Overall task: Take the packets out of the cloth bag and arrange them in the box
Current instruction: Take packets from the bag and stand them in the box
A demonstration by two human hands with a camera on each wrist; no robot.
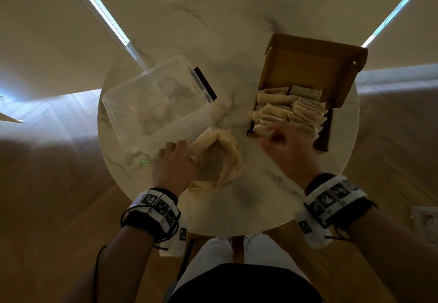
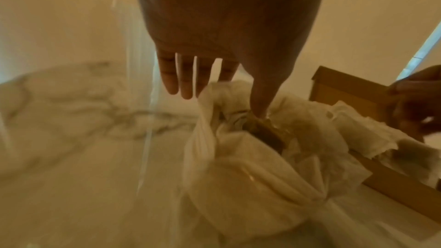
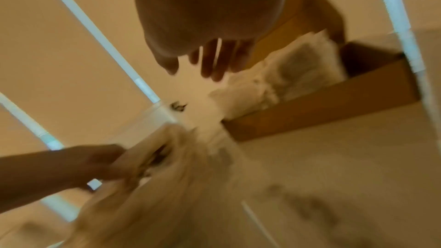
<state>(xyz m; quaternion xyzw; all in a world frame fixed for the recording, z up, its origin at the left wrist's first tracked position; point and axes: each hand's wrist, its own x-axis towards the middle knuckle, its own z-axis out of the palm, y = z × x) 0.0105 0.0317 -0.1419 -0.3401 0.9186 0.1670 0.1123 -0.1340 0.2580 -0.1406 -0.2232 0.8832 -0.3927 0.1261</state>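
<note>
Two wrists wear bands with black-and-white markers, and beyond them we see our two hands over one round marble table (image 1: pixel 237 41). On it we count one cloth bag (image 1: pixel 219 160), one cardboard box (image 1: pixel 308 70) with its lid up, and one clear tub (image 1: pixel 154 103). The packets (image 1: pixel 289 110) in the box overlap too much for us to count them.

Our left hand (image 1: pixel 174 165) holds the bag's near-left edge. From the left wrist view the thumb (image 2: pixel 260 101) presses into the bag's open mouth against the bunched cloth, while the other fingers (image 2: pixel 186 82) point straight, spread past the rim. The bag is cream, crumpled and thin, sitting between the tub and the box, just beside the tub's near corner.

Our right hand (image 1: pixel 286 151) is blurred at the box's near edge, touching or just over the nearest packets. Its fingers (image 3: pixel 214 63) hang loosely spread and hold nothing we can see.

The packets are pale, flat and creased, stacked in leaning rows that fill the box's near half and spill over its left wall.
</note>
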